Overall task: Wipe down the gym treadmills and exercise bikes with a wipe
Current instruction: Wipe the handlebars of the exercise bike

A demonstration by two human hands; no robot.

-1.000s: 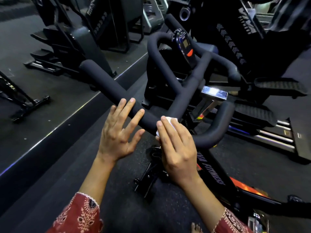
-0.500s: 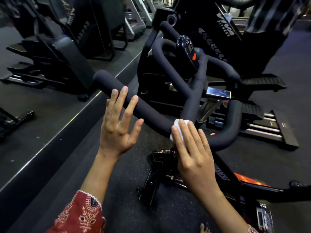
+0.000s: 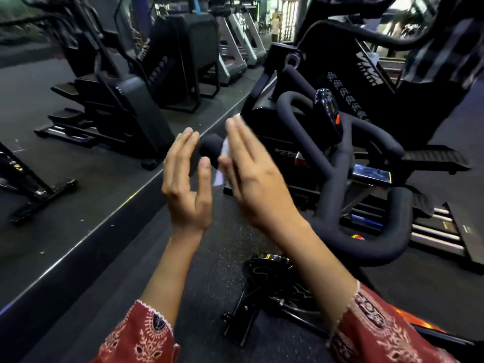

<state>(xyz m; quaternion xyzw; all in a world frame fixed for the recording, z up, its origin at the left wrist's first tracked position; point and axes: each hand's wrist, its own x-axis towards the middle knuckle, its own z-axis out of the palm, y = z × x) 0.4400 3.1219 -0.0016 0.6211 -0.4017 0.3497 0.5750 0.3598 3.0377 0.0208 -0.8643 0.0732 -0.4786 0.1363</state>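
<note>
1. Nearest are two red sleeves (image 3: 141, 334), and the forearms rise from them. Under the arms lies the bike frame (image 3: 264, 273) on the floor, well apart from the hands, so the arms have free room.
2. The left hand (image 3: 187, 184) is loosely spread, with straight fingers, and it holds nothing. Its palm faces the bar end (image 3: 209, 148) from just beside it, and I see no contact. I judge that it waits there to steady the bar.
3. The right hand (image 3: 251, 176) keeps its fingers straight and close together. It lies flat on the wipe (image 3: 219, 178) and presses it against the other side of the bar end. The thumb is blurred near the wipe's lower edge. Only a white strip of the wipe shows, between this hand and the bar.
4. The bar end is a free tip. I think the wipe can slide off it there, and the left hand closes that side.
5. To the right the bar (image 3: 387, 247) curves down in a loop and up to the console (image 3: 328, 111). The room around the console is narrow for a flat hand.
6. Further left, a platform edge (image 3: 104, 226) crosses diagonally. Steppers (image 3: 125, 100) stand on the platform, and treadmills (image 3: 235, 48) stand far behind, all out of reach.
</note>
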